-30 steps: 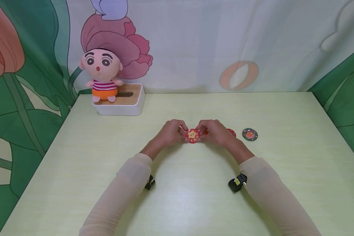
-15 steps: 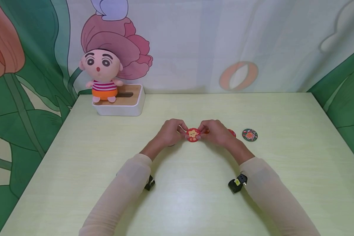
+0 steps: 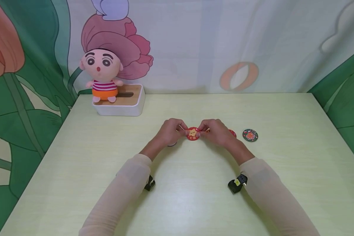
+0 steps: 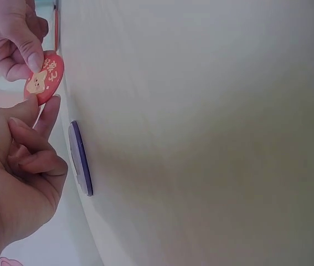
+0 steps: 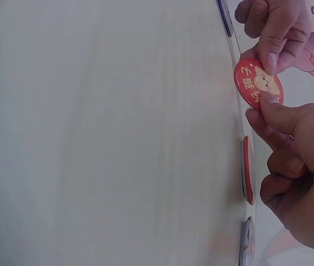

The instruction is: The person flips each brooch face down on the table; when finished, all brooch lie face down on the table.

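Thumbs and fingers of the left hand [image 3: 173, 132] and right hand [image 3: 215, 132] pinch opposite rims of a tilted red button badge [image 3: 193, 133] over the table [image 3: 183, 200], whose far edge lies well beyond at 12 o'clock, tabletop stretching towards 6. Slightly nearer 12 than before, the badge shows a yellow cartoon star and pale lettering; at 8 o'clock, more of a purple-rimmed disc [image 4: 81, 159] appears.

I am at a pale desk [image 3: 188, 203], hemmed in behind and at the sides by cloth [image 3: 177, 49] printed with big flowers and leaves; a plush doll [image 3: 104, 75] sits on a white, wood-topped box [image 3: 121, 110]. It looks homely, but whether home or studio, I cannot tell.
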`<move>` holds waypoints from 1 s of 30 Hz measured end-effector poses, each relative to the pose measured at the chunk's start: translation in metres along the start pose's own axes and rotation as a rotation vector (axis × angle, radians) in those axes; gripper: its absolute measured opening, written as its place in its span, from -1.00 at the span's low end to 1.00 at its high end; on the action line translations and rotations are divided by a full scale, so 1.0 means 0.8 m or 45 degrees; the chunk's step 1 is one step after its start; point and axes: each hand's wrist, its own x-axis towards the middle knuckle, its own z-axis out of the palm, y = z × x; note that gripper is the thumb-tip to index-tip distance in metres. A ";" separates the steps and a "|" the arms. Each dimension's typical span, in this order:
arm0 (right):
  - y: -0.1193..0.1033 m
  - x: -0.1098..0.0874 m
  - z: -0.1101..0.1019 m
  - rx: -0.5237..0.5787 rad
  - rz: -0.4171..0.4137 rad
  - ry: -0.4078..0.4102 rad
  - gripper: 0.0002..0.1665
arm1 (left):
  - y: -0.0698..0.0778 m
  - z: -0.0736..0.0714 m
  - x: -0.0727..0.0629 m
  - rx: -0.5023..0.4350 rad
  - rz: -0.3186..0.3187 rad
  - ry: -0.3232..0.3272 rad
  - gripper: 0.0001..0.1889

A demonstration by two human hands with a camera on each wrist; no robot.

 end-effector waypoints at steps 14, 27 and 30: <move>-0.006 -0.003 -0.003 -0.122 -0.012 0.071 -0.93 | -0.005 0.000 0.001 -0.047 -0.001 -0.024 -0.68; -0.006 -0.003 -0.005 -0.251 -0.071 0.102 -0.87 | -0.006 0.000 0.003 -0.269 -0.125 -0.036 -0.69; -0.006 -0.004 -0.005 -0.240 -0.081 0.112 -0.88 | -0.007 0.000 0.004 -0.322 -0.155 -0.027 -0.71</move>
